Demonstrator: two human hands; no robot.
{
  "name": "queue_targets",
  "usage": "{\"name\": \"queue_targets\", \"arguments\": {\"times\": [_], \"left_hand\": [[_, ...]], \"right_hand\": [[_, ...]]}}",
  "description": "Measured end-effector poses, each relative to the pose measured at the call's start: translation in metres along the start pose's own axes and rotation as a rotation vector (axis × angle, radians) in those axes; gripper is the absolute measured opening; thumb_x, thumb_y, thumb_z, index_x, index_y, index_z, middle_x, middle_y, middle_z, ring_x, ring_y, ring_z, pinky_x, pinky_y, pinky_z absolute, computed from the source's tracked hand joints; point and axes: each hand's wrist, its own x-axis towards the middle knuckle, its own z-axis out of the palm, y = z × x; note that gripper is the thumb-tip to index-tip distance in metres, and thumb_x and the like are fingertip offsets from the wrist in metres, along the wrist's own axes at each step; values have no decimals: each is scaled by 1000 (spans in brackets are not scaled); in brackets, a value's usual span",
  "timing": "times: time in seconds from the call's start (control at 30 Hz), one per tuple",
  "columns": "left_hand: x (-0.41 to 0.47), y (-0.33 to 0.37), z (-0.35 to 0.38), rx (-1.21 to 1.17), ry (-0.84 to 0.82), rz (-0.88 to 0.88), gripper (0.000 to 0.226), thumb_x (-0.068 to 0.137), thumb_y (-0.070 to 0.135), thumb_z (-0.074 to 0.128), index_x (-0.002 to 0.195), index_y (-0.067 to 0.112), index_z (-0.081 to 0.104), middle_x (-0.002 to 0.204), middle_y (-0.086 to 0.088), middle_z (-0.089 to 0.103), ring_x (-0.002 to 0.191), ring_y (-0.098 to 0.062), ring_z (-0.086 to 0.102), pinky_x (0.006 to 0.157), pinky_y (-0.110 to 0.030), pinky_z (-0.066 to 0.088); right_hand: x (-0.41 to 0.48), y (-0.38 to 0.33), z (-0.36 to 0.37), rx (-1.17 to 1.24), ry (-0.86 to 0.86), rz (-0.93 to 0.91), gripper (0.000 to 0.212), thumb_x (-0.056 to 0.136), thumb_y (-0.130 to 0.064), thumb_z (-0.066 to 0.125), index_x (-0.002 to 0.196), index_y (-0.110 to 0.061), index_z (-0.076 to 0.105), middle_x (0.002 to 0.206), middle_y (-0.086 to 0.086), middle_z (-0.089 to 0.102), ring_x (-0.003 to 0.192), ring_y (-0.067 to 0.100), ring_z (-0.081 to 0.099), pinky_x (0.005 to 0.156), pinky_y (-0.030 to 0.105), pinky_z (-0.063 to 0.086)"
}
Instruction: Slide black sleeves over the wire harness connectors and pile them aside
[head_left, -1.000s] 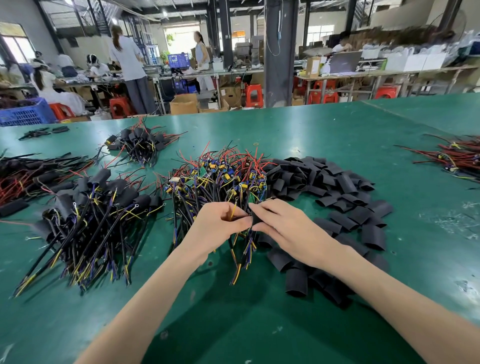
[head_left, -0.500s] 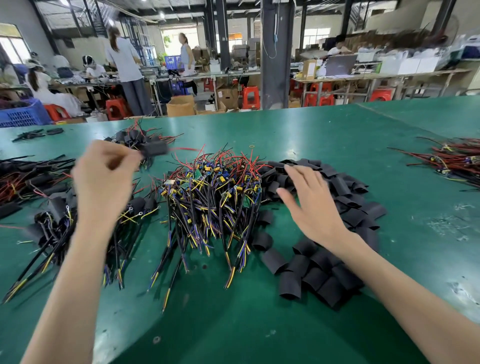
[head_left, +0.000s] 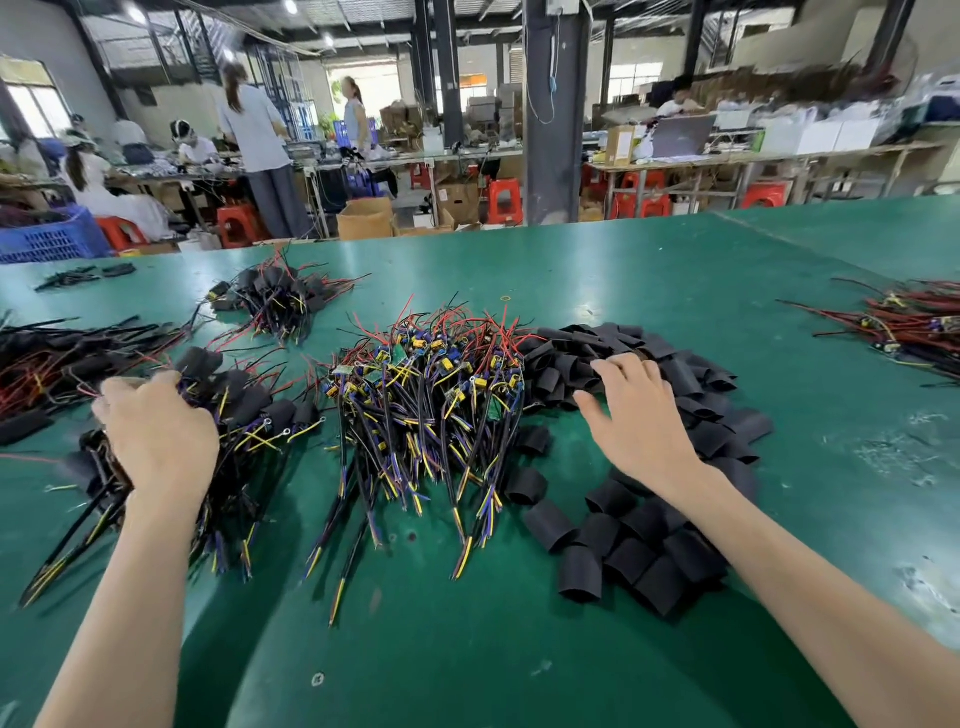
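Left hand (head_left: 161, 441) rests on the sleeved wires (head_left: 249, 410), grip hidden. Right hand (head_left: 636, 415), fingers spread, touches loose black sleeves (head_left: 691, 379). Bare wires (head_left: 426, 395) lie between the hands. Best to pinch a single sleeve, its open end toward them.

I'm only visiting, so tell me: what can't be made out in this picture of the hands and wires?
Head view only.
Left hand: its own back hides the fingers, so whether they hold anything is unclear.
Sleeved pile: partly covered by that hand.
Right hand: palm down on the sleeves, underside hidden.
Far-right wires: cut off by the frame edge.
Middle pile: connector markings too small to read.
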Motion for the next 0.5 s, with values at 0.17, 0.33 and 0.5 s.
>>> {"name": "queue_targets", "arguments": {"times": [0.17,0.33,0.5], "left_hand": [[2,-10,5,-178,97,-84,29,76,-5,48,99,-2,64,107,-32,48,92,-46,48,83,-48,42],[-1,-16,8,-262,133,-98,31,78,-6,43,101,3,63,111,-26,52,96,-44,50,86,-48,39],[-2,-7,4,-194,38,-111,36,78,-5,46,108,-1,66,114,-28,55,105,-46,47,91,-49,39]], "right_hand": [[0,1,1,-39,-66,9,40,93,-31,51,125,-6,51,123,9,46,115,30,37,94,40,32],[-1,0,0,-45,-96,11,40,94,-32,50,126,-8,51,124,8,46,115,28,37,95,39,32],[-2,0,0,-66,-164,18,41,95,-33,48,128,-10,49,125,7,46,117,28,38,98,39,32]]}}
